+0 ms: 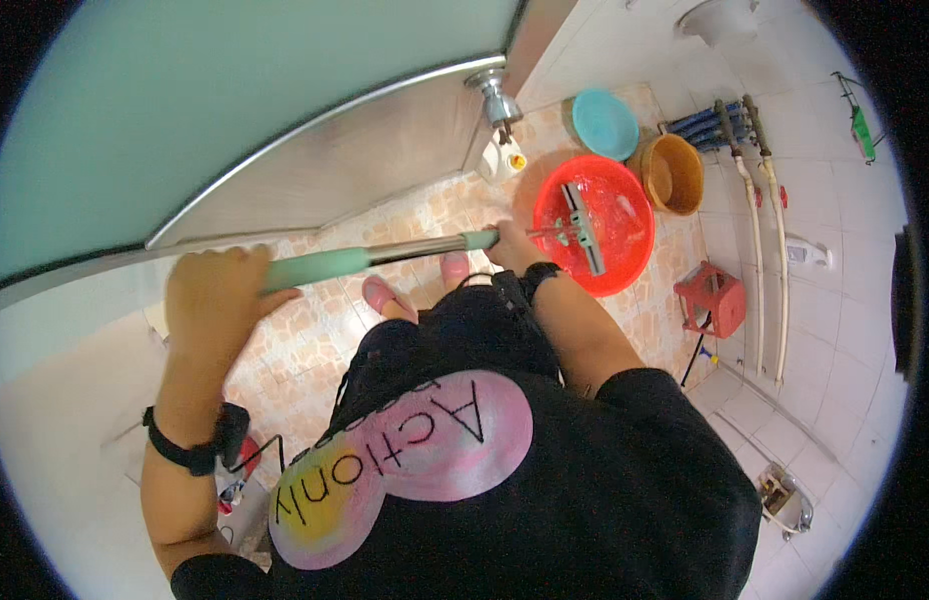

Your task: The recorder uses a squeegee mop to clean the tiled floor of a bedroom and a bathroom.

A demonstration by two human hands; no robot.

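A mop with a mint-green grip and a metal pole (pixel 420 248) runs from left to right in front of me, tilted down toward its head. My left hand (pixel 217 300) is closed round the upper end of the grip. Farther down, my right hand (pixel 513 248) wraps the pole just past a green collar. The flat grey mop head (pixel 586 230) is over a red basin (pixel 640 265) holding water; whether it touches the water I cannot tell. Both wrists carry black bands.
A light-blue basin (pixel 605 124) and a brown bucket (pixel 673 176) stand behind the red one. Right of it sits a red stool (pixel 712 300). A white jug (pixel 499 160) is by a metal-edged partition (pixel 385 160). Pipes (pixel 768 270) run along the tiled wall.
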